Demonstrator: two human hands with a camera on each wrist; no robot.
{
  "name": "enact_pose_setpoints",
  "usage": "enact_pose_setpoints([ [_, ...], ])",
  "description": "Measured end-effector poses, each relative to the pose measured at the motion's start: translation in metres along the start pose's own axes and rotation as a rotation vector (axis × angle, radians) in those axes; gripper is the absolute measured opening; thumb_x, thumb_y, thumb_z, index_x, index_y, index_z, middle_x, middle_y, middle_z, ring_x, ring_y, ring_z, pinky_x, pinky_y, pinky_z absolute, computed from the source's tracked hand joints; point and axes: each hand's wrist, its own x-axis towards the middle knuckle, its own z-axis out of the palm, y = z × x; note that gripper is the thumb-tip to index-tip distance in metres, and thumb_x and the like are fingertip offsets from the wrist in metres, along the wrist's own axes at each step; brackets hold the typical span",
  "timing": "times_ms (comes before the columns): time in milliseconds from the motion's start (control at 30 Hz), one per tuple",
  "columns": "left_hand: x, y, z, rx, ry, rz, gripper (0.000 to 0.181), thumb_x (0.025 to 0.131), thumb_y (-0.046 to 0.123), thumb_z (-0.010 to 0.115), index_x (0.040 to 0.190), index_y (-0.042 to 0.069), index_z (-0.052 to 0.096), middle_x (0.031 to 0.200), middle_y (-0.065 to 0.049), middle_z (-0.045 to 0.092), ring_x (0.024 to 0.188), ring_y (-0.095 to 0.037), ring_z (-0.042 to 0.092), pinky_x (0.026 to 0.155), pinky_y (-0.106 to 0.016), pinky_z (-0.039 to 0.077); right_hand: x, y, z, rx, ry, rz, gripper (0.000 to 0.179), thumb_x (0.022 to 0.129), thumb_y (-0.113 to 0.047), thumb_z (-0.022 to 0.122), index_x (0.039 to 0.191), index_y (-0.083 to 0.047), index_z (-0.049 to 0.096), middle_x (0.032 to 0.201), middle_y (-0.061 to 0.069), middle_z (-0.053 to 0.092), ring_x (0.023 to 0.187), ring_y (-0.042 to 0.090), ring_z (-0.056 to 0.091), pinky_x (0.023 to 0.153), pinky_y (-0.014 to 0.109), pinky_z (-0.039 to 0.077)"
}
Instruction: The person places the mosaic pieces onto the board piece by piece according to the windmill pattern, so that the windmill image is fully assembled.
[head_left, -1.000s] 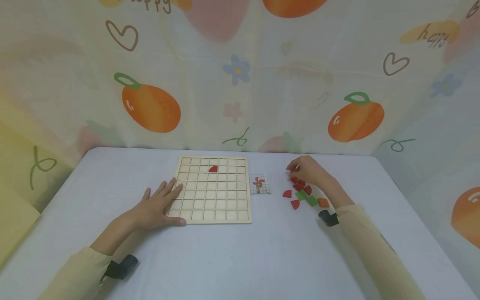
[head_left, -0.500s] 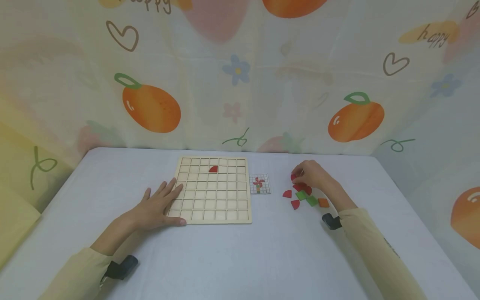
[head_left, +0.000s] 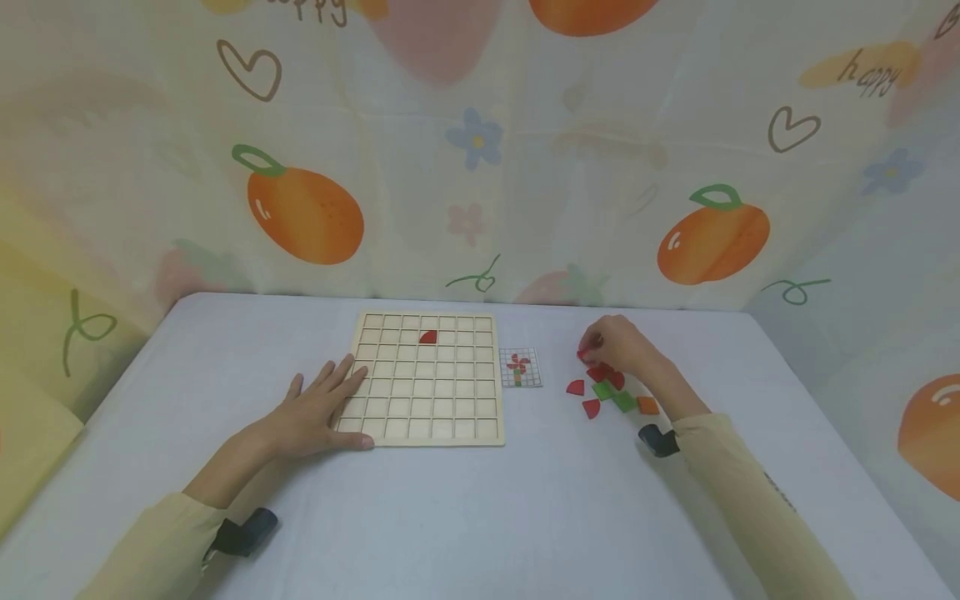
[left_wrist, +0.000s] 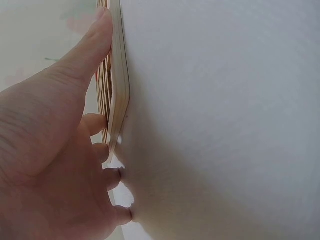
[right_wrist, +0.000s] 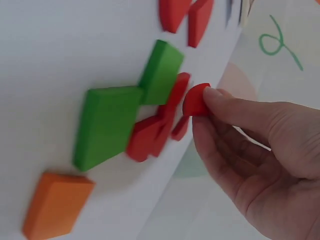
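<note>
A wooden grid board lies left of centre in the head view, with one red quarter-circle piece in a cell near its far side. My left hand rests at the board's left edge, fingers spread; its thumb lies along the near rim in the left wrist view. Between thumb and fingers my right hand pinches another red quarter-circle piece. Under and near that hand are more red pieces, two green squares and an orange square.
A small pattern card with a printed red flower on a grid lies against the board's right side. The white table spreads in front, and a fruit-print cloth hangs along its far edge.
My right hand has closed on a red piece at the far end of the pile, shifting slightly right and then back left. My left hand stays at the board.
</note>
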Motion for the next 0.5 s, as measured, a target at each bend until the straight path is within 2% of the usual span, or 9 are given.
enact_pose_setpoints([
  [300,0.001,0.001,-0.001,0.003,-0.003,0.0,0.113,0.075,0.065,0.072,0.155,0.003,0.022,0.161,-0.025,0.007,0.145,-0.05,0.003,0.108,-0.072,-0.004,0.008,-0.027,-0.004,-0.028,0.048,-0.069,0.015,0.088,-0.005,0.072,0.103,-0.003,0.075,0.097,0.009,0.07,0.091,0.027,0.06,0.083,0.037,0.055],
  [500,0.001,0.002,0.0,0.017,0.007,0.012,0.112,0.076,0.065,0.072,0.155,0.002,0.023,0.161,-0.025,0.008,0.145,-0.05,0.005,0.107,-0.073,-0.002,0.015,-0.049,0.001,-0.02,0.079,-0.139,0.011,0.088,-0.003,0.072,0.099,-0.002,0.075,0.094,0.009,0.07,0.086,0.025,0.06,0.081,0.035,0.054],
])
